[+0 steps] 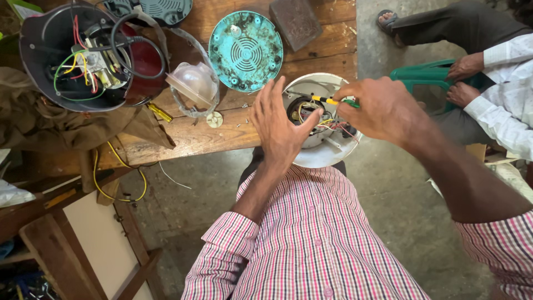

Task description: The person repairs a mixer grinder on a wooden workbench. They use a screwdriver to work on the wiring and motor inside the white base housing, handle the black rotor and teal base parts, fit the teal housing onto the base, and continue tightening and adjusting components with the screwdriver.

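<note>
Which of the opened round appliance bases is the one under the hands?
The white round base at the bench edge, braced by the left hand; the right hand holds a yellow-handled screwdriver in it. The black base sits untouched.

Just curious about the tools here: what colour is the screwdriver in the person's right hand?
The screwdriver has a yellow-and-black shaft and green handle, seen in the head view.

Pink-and-white checked shirt [316, 244] with rolled-up sleeves [230, 233].
</note>
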Action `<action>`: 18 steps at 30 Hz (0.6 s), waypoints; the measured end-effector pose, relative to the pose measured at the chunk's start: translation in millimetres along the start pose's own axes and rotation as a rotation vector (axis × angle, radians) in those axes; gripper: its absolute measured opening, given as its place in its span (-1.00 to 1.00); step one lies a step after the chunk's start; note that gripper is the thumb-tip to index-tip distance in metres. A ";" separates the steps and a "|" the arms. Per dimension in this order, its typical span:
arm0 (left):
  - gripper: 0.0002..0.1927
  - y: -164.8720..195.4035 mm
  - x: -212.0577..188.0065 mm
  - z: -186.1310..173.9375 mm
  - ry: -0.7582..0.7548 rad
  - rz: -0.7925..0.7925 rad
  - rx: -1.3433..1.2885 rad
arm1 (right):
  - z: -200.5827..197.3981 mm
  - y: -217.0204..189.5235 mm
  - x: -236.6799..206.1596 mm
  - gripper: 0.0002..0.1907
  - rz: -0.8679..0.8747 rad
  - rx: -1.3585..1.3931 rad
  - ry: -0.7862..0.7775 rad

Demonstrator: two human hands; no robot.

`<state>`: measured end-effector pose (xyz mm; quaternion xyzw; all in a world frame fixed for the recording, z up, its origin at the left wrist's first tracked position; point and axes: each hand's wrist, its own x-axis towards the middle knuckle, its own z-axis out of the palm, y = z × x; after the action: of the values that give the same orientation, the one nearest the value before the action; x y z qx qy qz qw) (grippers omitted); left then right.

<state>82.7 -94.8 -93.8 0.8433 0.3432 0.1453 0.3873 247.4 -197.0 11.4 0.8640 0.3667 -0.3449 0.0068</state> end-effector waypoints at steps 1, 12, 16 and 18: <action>0.02 -0.4 0.1 0.3 -0.004 0.001 0.002 | -0.8 -0.2 -0.8 -0.63 0.009 0.008 -0.005; 0.01 -3.4 -0.3 0.4 -0.005 0.017 -0.002 | -2.7 -5.9 1.1 -0.66 -0.030 -0.017 0.011; 0.00 -5.3 -0.3 1.4 -0.010 0.020 0.002 | -2.9 -14.3 0.8 -0.67 -0.067 -0.015 0.036; 0.00 -6.1 -0.2 2.5 -0.003 0.027 0.005 | -2.8 -19.3 1.6 -0.68 -0.081 -0.021 0.036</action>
<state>80.9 -93.5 -100.1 0.8490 0.3316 0.1482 0.3838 237.5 -181.2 17.2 0.8543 0.4052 -0.3255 -0.0047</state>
